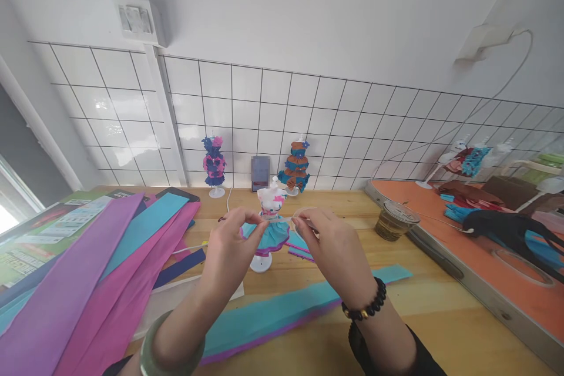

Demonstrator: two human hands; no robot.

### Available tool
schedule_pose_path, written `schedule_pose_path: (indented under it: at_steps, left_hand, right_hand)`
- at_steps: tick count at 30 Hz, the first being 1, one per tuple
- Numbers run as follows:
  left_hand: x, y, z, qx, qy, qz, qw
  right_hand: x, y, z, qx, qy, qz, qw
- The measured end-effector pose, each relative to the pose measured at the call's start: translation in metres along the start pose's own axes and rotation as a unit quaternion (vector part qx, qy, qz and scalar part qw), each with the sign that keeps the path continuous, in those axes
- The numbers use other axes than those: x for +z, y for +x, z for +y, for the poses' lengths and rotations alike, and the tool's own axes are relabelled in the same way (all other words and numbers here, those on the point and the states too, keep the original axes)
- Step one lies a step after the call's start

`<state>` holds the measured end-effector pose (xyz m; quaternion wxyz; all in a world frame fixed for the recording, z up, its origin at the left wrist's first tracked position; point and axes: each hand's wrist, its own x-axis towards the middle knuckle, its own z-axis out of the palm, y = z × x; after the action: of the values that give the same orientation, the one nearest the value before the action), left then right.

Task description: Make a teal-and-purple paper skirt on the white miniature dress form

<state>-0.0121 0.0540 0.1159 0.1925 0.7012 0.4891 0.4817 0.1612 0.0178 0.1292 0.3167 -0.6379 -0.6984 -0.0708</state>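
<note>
A small white dress form (261,263) stands between my hands, wearing a flowered top (270,200) and a turquoise skirt (273,236) with a purple hem. Across its waist runs a narrow pale strip (279,220), perhaps tape, stretched between my fingertips. My left hand (233,247) pinches one end with thumb and forefinger. The other end is pinched by my right hand (337,247), and a pale round loop (303,211) shows behind those fingers. Below lies a long turquoise strip (273,311) with a purple edge, partly covered by my right wrist.
Purple (83,270), turquoise and pink fabric lengths spread at left. Two dressed forms, one blue and pink (214,161), one brown and teal (296,165), stand by the tiled wall, a phone (260,173) between them. A glass cup (395,220) sits near an orange-topped surface (502,282).
</note>
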Motion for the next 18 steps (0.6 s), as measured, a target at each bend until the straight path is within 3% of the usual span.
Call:
schedule_pose_path:
  at_steps: [5,13,18]
  left_hand:
    - [0.002,0.001,-0.004,0.012,-0.014,0.015,1.0]
    - [0.009,0.005,-0.008,0.089,-0.002,0.012,0.996]
    - [0.011,0.007,-0.009,0.074,-0.025,-0.002,0.997]
  right_hand:
    - [0.008,0.0,0.001,-0.034,-0.062,0.043,0.997]
    - [0.014,0.003,0.003,-0.038,-0.105,0.053,0.992]
    - [0.015,0.004,0.005,-0.043,-0.113,0.059,0.991]
